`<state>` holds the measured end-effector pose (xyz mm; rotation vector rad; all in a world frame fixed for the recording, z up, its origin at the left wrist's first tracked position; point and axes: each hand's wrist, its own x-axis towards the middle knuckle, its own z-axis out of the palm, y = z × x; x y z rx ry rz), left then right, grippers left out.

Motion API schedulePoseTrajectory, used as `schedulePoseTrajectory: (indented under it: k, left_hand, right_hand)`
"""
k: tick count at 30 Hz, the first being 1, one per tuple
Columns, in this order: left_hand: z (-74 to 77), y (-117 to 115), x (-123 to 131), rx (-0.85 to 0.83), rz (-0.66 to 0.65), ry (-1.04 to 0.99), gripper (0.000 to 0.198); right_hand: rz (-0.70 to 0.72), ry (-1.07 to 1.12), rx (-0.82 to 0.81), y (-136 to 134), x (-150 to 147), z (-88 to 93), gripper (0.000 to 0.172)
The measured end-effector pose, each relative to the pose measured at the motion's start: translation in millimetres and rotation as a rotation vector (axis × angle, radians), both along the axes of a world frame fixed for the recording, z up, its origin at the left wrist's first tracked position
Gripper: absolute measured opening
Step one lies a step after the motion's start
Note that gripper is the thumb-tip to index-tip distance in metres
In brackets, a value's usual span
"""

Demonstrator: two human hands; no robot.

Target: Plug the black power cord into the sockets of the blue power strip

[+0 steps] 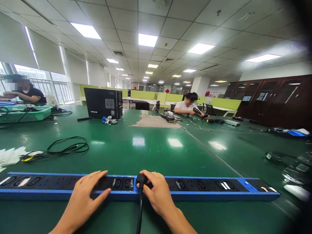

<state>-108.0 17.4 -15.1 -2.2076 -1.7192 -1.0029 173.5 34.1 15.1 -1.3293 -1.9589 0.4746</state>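
Observation:
A long blue power strip [214, 192] with a black socket face lies across the near edge of the green table [151, 152]. My left hand [86, 195] rests flat on top of it, fingers stretched out, holding nothing. My right hand [157, 190] is closed around a black plug [140, 179] that sits in a socket near the strip's middle. The plug's black cable [139, 214] runs down toward me between my forearms.
A coiled black cable [69, 148] and white paper [11, 156] lie at the left. Further back stand a black computer case [103, 103] and a green basket [26, 113]. Two other people sit at the far table edges. Dark devices [292, 165] lie at the right.

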Motion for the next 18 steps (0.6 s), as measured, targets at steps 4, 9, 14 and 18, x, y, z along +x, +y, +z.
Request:
schedulePoseTrajectory:
  k: [4, 9, 14, 18]
  left_hand:
    - [14.5, 8, 29, 0.019, -0.124, -0.003, 0.042]
    - [31.3, 40, 71, -0.023, -0.189, -0.048, 0.034]
    - [29.0, 45, 95, -0.245, -0.234, 0.092, 0.029]
    - [28.5, 34, 94, -0.287, -0.258, 0.126, 0.030]
  right_hand:
    - [-0.018, 0.016, -0.022, 0, 0, 0.0, 0.027]
    - [-0.056, 0.000, 0.001, 0, 0, -2.1, 0.023]
    - [-0.084, -0.074, 0.030, 2, -3, -2.4, 0.017]
    - [-0.074, -0.080, 0.012, 2, -3, -0.4, 0.020]
